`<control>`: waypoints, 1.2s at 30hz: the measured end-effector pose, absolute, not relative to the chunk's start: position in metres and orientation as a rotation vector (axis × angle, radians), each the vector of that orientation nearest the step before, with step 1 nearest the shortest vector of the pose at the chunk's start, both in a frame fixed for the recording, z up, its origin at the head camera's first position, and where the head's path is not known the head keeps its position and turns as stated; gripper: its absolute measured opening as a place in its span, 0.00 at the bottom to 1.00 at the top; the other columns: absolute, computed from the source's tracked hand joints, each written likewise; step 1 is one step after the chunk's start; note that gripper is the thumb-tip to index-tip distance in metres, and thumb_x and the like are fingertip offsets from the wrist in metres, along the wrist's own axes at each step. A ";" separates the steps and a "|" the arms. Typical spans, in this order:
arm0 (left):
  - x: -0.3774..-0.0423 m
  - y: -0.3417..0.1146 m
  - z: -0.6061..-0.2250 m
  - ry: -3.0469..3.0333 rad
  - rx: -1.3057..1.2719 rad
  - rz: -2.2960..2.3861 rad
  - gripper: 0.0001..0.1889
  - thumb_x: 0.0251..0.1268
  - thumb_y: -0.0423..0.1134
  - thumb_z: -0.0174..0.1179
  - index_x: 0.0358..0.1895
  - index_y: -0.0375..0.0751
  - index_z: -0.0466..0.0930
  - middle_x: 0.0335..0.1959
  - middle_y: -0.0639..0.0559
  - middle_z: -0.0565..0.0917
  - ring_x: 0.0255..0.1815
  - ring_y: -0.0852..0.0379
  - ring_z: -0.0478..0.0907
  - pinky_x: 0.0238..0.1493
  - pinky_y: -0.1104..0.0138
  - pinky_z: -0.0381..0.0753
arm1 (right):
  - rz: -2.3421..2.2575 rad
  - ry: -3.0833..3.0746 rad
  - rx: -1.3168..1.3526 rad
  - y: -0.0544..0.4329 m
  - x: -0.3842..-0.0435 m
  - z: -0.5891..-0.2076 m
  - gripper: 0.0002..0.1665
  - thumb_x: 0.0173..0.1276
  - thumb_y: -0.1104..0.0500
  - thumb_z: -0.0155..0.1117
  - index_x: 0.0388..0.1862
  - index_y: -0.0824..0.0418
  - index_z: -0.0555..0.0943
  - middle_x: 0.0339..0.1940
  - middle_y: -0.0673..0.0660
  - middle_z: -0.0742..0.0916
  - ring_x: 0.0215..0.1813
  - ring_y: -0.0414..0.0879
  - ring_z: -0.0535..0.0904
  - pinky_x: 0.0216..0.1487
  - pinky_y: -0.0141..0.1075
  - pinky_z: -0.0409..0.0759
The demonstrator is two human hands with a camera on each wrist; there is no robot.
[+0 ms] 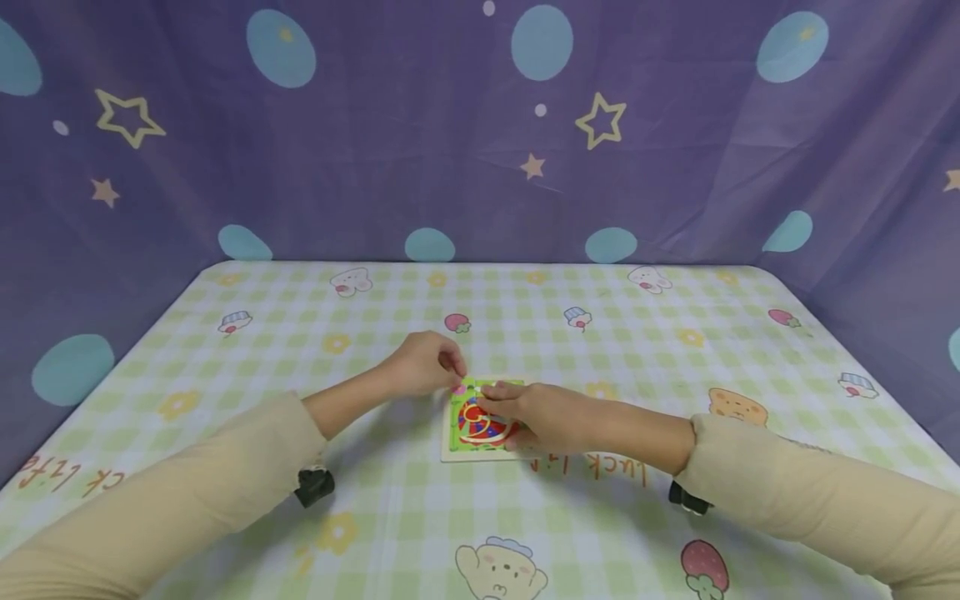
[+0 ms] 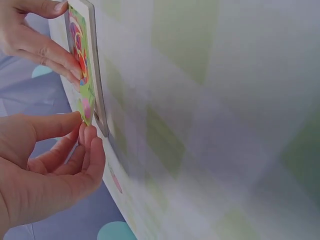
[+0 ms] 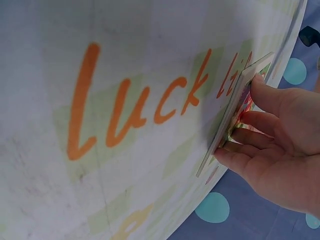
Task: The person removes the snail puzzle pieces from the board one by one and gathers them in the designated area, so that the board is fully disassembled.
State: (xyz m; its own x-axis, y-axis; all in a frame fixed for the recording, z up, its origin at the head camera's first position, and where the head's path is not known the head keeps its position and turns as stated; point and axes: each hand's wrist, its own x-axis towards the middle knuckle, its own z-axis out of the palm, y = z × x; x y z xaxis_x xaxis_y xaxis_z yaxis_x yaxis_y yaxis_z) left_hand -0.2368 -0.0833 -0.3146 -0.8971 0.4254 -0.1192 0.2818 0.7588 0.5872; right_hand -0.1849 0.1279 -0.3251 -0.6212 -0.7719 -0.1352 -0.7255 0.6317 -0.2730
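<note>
A square jigsaw puzzle in a pale wooden tray (image 1: 476,457) lies on the table, with a red spiral shape on a green ground. At its far left corner my left hand (image 1: 426,364) pinches a green puzzle piece (image 2: 86,108) with a pink patch between thumb and fingertips. In the left wrist view this piece is tilted up from the tray. My right hand (image 1: 566,417) reaches over the puzzle's right side, its fingers (image 3: 250,137) spread across the picture and the thumb (image 3: 265,92) near the opposite edge. That hand hides the right part of the picture.
A green-and-white checked tablecloth (image 1: 375,517) with printed cartoons and lettering covers the table. Behind it hangs a purple curtain (image 1: 450,150) with stars and blue ovals. Black wrist devices (image 1: 313,485) show below both sleeves.
</note>
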 end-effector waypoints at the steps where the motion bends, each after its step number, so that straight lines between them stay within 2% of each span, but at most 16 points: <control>1: -0.236 -0.084 -0.314 2.707 0.559 0.857 0.02 0.55 0.32 0.65 0.31 0.38 0.83 0.29 0.49 0.84 0.30 0.59 0.74 0.32 0.73 0.72 | -0.284 2.614 -1.221 0.128 -0.185 -0.325 0.37 0.66 0.54 0.64 0.72 0.61 0.64 0.75 0.60 0.66 0.76 0.54 0.62 0.69 0.44 0.70; 14: -0.239 -0.090 -0.316 2.656 0.557 0.975 0.04 0.53 0.31 0.67 0.33 0.38 0.85 0.30 0.48 0.87 0.29 0.62 0.77 0.34 0.73 0.74 | -0.300 2.615 -1.275 0.131 -0.185 -0.326 0.36 0.67 0.57 0.63 0.71 0.64 0.65 0.73 0.63 0.68 0.74 0.56 0.65 0.67 0.44 0.71; 27: -0.234 -0.090 -0.320 2.649 0.475 1.046 0.03 0.56 0.32 0.65 0.33 0.39 0.86 0.30 0.48 0.86 0.28 0.61 0.75 0.32 0.72 0.74 | -0.312 2.602 -1.236 0.129 -0.184 -0.328 0.37 0.66 0.55 0.63 0.72 0.62 0.64 0.74 0.61 0.66 0.75 0.55 0.62 0.68 0.43 0.70; 36: -0.231 -0.089 -0.320 2.668 0.397 1.099 0.04 0.56 0.35 0.66 0.35 0.42 0.87 0.34 0.49 0.88 0.31 0.61 0.78 0.35 0.72 0.74 | -0.330 2.605 -1.236 0.129 -0.184 -0.325 0.36 0.67 0.56 0.63 0.72 0.62 0.64 0.75 0.61 0.66 0.76 0.54 0.62 0.70 0.44 0.69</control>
State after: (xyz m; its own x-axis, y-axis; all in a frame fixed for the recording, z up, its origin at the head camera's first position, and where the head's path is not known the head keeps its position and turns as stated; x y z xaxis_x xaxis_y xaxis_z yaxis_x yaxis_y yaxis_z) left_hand -0.2311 -0.0886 -0.3204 -0.9371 0.3321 -0.1070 0.1604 0.6825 0.7131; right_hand -0.1836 0.1288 -0.3249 -0.6142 -0.7804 -0.1172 -0.7265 0.6171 -0.3024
